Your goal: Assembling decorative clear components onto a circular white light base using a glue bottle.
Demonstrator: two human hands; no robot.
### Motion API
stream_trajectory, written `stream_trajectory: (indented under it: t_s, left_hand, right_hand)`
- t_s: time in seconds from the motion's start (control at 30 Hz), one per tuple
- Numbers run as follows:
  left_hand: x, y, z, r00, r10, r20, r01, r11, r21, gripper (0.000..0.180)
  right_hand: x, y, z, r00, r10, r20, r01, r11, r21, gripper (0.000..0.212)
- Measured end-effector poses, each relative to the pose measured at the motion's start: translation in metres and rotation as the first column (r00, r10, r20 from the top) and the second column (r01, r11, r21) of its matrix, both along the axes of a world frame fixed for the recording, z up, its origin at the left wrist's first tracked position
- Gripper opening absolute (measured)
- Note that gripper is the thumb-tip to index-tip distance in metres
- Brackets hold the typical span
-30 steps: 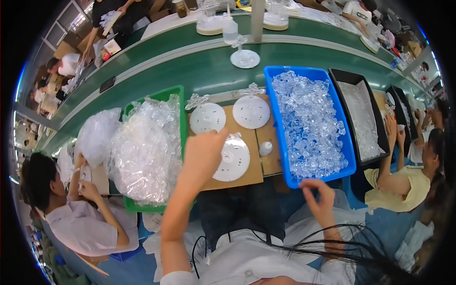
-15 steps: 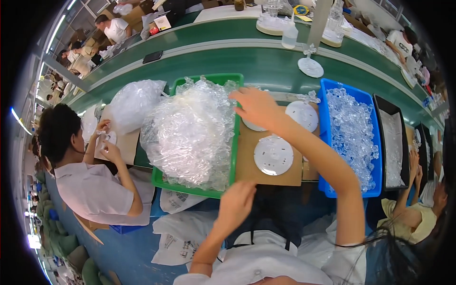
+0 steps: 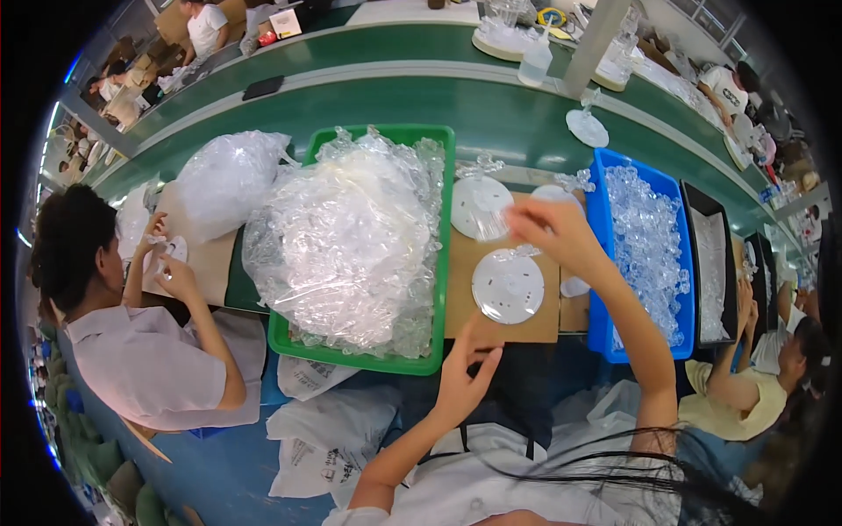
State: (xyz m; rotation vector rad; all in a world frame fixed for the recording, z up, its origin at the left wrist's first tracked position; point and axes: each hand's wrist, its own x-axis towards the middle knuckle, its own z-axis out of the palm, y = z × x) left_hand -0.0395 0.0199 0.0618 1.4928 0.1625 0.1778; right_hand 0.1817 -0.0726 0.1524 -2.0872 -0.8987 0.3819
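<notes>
A white round disc with small holes lies on the brown cardboard in front of me, a clear plastic piece at its upper edge. My left hand is just below this disc, at the cardboard's near edge, its thumb and fingers apart and nothing seen in them. Above the cardboard hovers my right hand, smeared by motion; whether it holds anything is unclear. It partly covers a farther white disc. Another white disc, with clear pieces at its top, lies left of the right hand.
A green bin heaped with clear plastic parts and film stands left; a blue bin of clear parts stands right, beside a black tray. A bagged bundle lies far left. Co-workers sit on both sides.
My right hand has moved right, from the green bin's edge to above the discs. My left hand has shifted right and up to the cardboard, its fingers spreading. The view has shifted slightly.
</notes>
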Motion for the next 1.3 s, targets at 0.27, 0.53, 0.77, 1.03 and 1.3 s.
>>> stream_trajectory:
  t_s: [0.27, 0.53, 0.77, 1.03, 1.3]
  left_hand:
    - [0.040, -0.018, -0.030, 0.999, 0.027, -0.033, -0.041, 0.835, -0.549, 0.042]
    - [0.038, -0.020, -0.079, 0.982, 0.152, 0.112, -0.185, 0.674, 0.715, 0.050]
    - [0.026, -0.026, -0.101, 0.995, 0.101, -0.019, -0.037, 0.532, 0.846, 0.058]
    - [0.025, -0.040, -0.105, 0.997, 0.080, 0.004, -0.044, 0.507, 0.861, 0.056]
    - [0.024, -0.043, -0.105, 0.991, 0.114, 0.070, -0.116, 0.476, 0.872, 0.048]
  right_hand:
    - [-0.089, -0.062, -0.032, 0.972, -0.070, -0.222, 0.080, 0.996, 0.034, 0.023]
    - [-0.103, -0.021, -0.109, 0.705, -0.476, -0.526, 0.665, 0.700, 0.259, 0.038]
    - [-0.102, 0.012, -0.121, 0.745, -0.662, 0.084, 0.665, 0.747, -0.011, 0.033]
    - [-0.100, 0.023, -0.123, 0.707, -0.635, 0.310, 0.700, 0.690, -0.182, 0.033]
    - [-0.112, 0.019, -0.130, 0.640, -0.726, 0.249, 0.759, 0.647, -0.065, 0.029]
